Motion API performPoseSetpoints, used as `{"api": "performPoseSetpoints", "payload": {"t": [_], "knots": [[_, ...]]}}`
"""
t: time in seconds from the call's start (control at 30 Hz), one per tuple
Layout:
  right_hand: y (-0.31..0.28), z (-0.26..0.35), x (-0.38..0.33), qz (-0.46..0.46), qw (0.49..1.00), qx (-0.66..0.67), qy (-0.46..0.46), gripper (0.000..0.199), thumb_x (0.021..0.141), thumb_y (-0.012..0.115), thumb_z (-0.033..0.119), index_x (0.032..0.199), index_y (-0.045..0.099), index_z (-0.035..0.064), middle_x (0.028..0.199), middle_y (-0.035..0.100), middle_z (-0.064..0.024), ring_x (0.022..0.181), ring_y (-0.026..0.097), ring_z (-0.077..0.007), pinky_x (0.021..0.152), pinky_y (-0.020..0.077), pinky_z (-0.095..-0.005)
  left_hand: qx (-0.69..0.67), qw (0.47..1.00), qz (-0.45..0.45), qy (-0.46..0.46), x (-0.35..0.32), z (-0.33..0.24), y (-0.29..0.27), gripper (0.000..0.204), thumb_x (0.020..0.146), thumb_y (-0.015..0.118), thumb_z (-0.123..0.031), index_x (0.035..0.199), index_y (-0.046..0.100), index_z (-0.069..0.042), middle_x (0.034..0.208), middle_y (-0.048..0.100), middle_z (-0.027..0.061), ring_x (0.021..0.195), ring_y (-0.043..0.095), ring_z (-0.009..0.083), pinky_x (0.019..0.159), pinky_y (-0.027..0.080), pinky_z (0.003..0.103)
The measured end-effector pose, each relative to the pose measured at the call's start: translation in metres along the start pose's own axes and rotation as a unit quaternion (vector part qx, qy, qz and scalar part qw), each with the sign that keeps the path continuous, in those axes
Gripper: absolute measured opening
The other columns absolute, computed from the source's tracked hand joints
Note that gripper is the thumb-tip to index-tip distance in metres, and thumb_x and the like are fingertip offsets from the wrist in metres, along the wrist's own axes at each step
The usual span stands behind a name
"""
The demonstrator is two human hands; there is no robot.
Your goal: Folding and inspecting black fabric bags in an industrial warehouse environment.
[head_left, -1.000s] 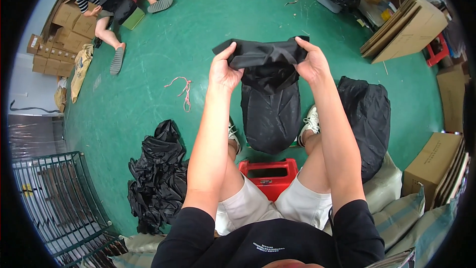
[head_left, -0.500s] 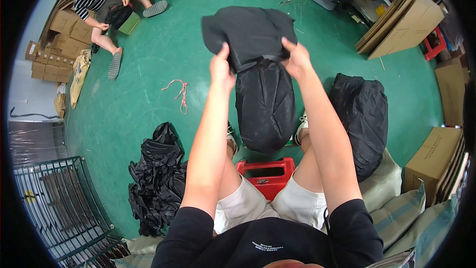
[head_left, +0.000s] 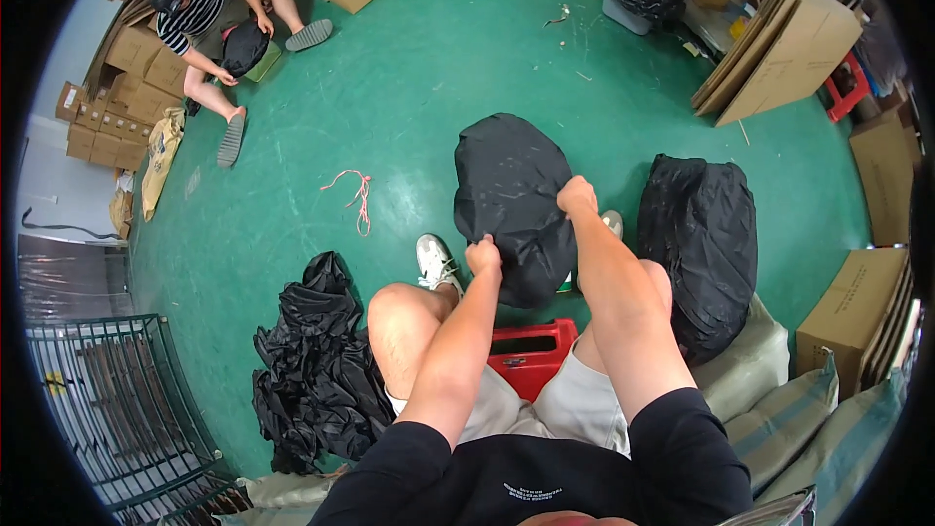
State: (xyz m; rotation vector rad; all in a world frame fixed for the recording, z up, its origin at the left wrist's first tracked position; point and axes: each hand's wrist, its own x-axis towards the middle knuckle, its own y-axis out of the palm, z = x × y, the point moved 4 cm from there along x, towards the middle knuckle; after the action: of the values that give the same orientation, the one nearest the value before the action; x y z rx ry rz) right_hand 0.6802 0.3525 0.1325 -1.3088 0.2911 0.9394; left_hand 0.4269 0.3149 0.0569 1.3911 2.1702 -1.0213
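Observation:
A large black fabric cover (head_left: 508,168), rounded at its far end, lies over a bulky item between my feet. Its near part is creased and bunched, and I cannot make out what is inside. My left hand (head_left: 482,255) is closed on the cloth at the near left. Further away, my right hand (head_left: 578,195) grips the right edge of the same cover. A full black bundle (head_left: 697,244) stands to the right of my right leg. Left of my left leg lies a crumpled heap of black fabric (head_left: 317,365).
A red plastic stool or case (head_left: 531,360) is between my thighs. Pink string (head_left: 363,205) lies on the green floor (head_left: 292,136). A person (head_left: 209,15) sits at the far left handling a black item. Flattened cardboard (head_left: 784,54), a carton (head_left: 847,307) and woven sacks (head_left: 789,414) line the right.
Both hands have come down and nearer, drawing the black cover over the bundle between my feet. My left knee has swung outward. The other person's black item has shifted.

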Motion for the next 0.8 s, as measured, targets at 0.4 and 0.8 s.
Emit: {"api": "performPoseSetpoints", "payload": {"t": [0.4,0.8], "knots": [[-0.007,-0.029,-0.031,0.091,0.960,-0.265,-0.015,0.038,0.086,0.061,0.012,0.123,0.061,0.0066,0.134,0.054,-0.0103,0.120,0.056,-0.0294,0.090,0.0495,-0.0471,-0.005,0.981,0.192,-0.035,-0.074,0.055,-0.015,0.024,0.091,0.059,-0.017,0.082,0.056,0.005,0.069,0.065,0.0138,0.060,0.067,0.0213,0.042,0.044,0.028],[0.087,-0.067,0.022,0.345,0.899,-0.264,0.048,0.016,0.085,0.062,0.019,0.079,0.067,0.0047,0.077,0.069,-0.0108,0.069,0.066,-0.0244,0.068,0.0538,-0.0444,-0.048,0.998,0.014,-0.032,-0.059,0.060,-0.031,0.027,0.089,0.061,-0.023,0.090,0.056,0.004,0.079,0.063,0.0130,0.056,0.060,0.0215,0.046,0.047,0.031]]}}
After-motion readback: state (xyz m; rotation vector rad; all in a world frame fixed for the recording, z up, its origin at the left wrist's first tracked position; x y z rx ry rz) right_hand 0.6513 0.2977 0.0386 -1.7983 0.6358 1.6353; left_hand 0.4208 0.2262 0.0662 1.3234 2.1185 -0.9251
